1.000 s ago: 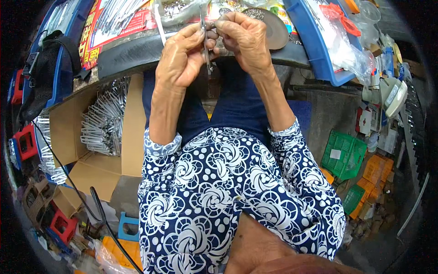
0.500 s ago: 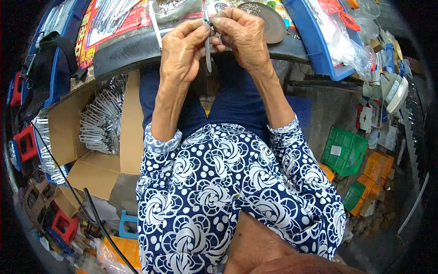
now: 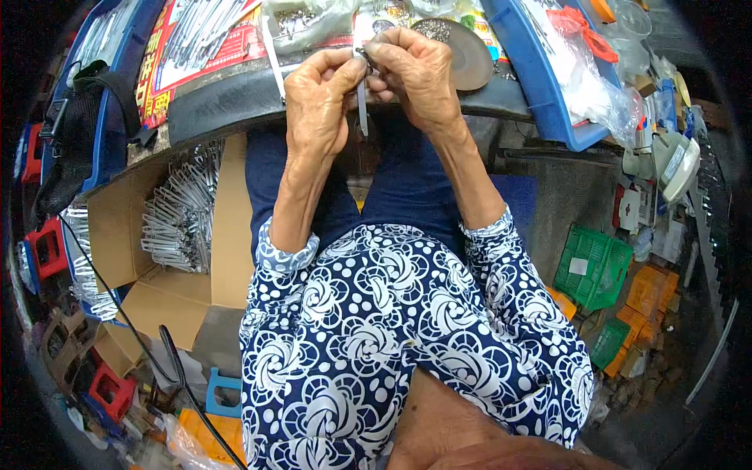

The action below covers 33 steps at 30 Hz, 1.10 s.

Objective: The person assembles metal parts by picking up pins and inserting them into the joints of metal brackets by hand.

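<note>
Over the edge of the worktop, my left hand [image 3: 321,94] pinches a slim pale metal strip [image 3: 363,113] between thumb and fingers. The strip hangs nearly upright, its lower end below my fingers. My right hand [image 3: 423,78] is closed against the strip's upper part, thumb and fingertips together by a small dark piece; whether that piece is loose or fixed to the strip I cannot tell. Just left of my left hand, another pale strip [image 3: 273,59] sticks out over the edge. Beyond my right hand stands a round grey dish [image 3: 474,66] with tiny metal parts.
Many metal strips [image 3: 205,35] lie on a red printed sheet [image 3: 149,94]. Blue trays stand at left and right [image 3: 540,94]. An open cardboard box [image 3: 227,227] of metal pieces is below left. A green crate [image 3: 593,266] sits on the floor at right.
The whole view has shifted slightly, with the worktop now a little lower in it. Both hands keep their hold at the strip, with only small finger movement.
</note>
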{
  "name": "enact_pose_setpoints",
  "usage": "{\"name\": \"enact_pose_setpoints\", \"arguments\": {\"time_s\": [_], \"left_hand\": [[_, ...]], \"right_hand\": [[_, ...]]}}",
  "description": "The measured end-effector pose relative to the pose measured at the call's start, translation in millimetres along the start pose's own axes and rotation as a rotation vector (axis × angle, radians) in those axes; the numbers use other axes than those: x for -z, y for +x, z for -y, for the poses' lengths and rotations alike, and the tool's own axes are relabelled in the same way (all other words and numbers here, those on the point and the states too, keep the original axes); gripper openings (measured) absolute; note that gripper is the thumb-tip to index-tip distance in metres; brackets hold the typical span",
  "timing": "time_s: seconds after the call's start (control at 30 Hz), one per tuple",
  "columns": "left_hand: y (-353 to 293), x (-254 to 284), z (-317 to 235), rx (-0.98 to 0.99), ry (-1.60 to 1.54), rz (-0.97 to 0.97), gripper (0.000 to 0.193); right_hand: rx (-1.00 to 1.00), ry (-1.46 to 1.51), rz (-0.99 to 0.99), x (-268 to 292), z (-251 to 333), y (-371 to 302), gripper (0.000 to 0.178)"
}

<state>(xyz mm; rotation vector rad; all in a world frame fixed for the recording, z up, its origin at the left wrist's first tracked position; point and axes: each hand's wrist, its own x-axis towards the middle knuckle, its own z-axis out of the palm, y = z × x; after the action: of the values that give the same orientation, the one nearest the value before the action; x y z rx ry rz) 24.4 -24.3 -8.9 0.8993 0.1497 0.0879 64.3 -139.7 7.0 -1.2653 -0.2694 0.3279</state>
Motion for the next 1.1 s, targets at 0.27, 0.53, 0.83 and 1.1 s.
{"name": "enact_pose_setpoints", "arguments": {"time_s": [0.27, 0.53, 0.83, 1.1], "left_hand": [[-4.9, -9.2, -7.5, -0.233, 0.319, -0.041, 0.012], [-7.2, -5.6, -12.3, -0.284, 0.413, -0.086, 0.018], [-3.2, 6.0, -13.8, -0.114, 0.065, 0.121, 0.023], [1.5, 11.1, -13.2, -0.076, -0.054, 0.114, 0.029]], "right_hand": [[0.040, -0.026, 0.025, -4.4, -2.2, 5.7, 0.012], [0.081, -0.061, -0.036, -20.3, 7.0, 4.3, 0.010], [0.001, 0.097, 0.022, -13.8, 8.4, 7.6, 0.012], [0.005, 0.047, 0.027, -15.5, 8.5, 10.7, 0.013]]}}
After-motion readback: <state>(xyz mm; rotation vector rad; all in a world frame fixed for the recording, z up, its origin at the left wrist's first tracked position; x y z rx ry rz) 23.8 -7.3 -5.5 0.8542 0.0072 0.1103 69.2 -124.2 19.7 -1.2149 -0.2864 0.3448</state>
